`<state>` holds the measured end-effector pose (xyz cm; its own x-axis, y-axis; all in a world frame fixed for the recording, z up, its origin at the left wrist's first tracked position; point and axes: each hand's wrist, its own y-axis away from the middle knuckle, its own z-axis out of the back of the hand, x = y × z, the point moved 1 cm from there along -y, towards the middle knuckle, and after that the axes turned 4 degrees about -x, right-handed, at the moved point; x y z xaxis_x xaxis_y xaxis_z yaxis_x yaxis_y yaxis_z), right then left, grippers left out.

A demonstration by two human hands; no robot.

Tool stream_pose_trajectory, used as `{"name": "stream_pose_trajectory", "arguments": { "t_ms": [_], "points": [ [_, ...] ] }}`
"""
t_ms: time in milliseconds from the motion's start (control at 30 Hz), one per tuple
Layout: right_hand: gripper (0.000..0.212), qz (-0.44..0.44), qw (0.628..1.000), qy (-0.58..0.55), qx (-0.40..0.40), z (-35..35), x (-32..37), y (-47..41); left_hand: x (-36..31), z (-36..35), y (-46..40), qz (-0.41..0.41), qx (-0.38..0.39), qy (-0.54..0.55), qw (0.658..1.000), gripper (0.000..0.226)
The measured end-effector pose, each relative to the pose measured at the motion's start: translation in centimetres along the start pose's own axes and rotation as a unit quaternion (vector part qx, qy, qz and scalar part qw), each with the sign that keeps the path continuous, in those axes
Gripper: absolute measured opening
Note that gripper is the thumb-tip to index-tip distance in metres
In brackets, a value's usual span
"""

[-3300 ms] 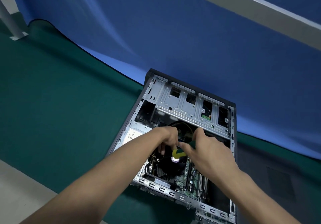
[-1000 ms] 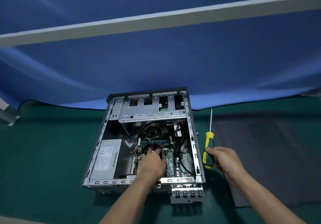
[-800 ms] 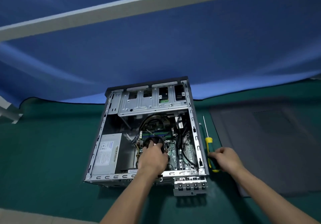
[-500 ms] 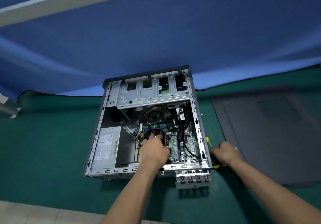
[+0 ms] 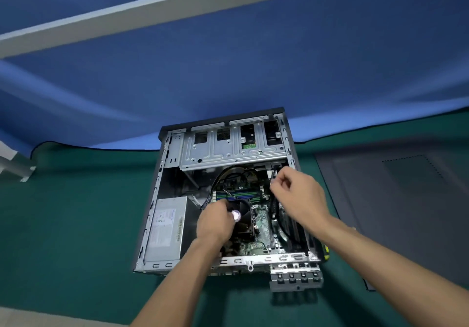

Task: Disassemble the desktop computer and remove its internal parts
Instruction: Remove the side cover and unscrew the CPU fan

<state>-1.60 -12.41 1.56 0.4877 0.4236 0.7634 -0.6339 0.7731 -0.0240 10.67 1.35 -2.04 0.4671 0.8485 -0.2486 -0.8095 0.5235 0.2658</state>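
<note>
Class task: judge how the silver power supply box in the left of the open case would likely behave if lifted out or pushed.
The power supply is a boxy metal unit, so it is probably rigid and fairly heavy for its size. Its flat sides suggest it would slide, not roll or tip. Cables run from it toward the motherboard, so it would likely tug until unplugged.

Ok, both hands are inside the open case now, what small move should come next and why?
Probably pinch and pull free the black cable by the right hand. Its fingers are curled at the cables under the drive cage, while the left hand rests on the cooler fan, which looks still wired to the board.
</note>
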Motion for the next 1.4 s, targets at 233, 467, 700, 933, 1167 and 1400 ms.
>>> {"name": "stream_pose_trajectory", "arguments": {
  "t_ms": [233,467,700,933,1167,1400],
  "points": [
    [0.02,0.023,0.987,0.12,0.101,-5.8,1.0,-0.9,2.4,1.6,-3.7,-0.121,-0.007,-0.207,0.971,0.031],
    [0.023,0.05,0.96,0.235,0.146,-8.6,0.5,-2.2,1.6,1.1,-7.3,-0.036,0.125,-0.147,0.981,0.026],
    [0.017,0.007,0.95,0.253,0.18,-8.8,0.3,-3.2,1.8,0.3,-9.7,0.02,0.197,-0.147,0.969,0.032],
    [0.018,0.004,0.946,0.276,0.17,-9.6,-0.2,-3.1,2.4,-0.7,-10.7,0.036,0.197,-0.202,0.959,0.034],
    [0.015,-0.01,0.945,0.279,0.168,-10.2,-0.4,-3.0,2.5,-1.2,-10.3,0.05,0.164,-0.229,0.958,0.033],
    [0.016,-0.012,0.945,0.284,0.159,-10.2,-0.4,-2.7,2.1,0.5,-9.7,0.025,0.138,-0.173,0.975,0.024]
  ]
}}
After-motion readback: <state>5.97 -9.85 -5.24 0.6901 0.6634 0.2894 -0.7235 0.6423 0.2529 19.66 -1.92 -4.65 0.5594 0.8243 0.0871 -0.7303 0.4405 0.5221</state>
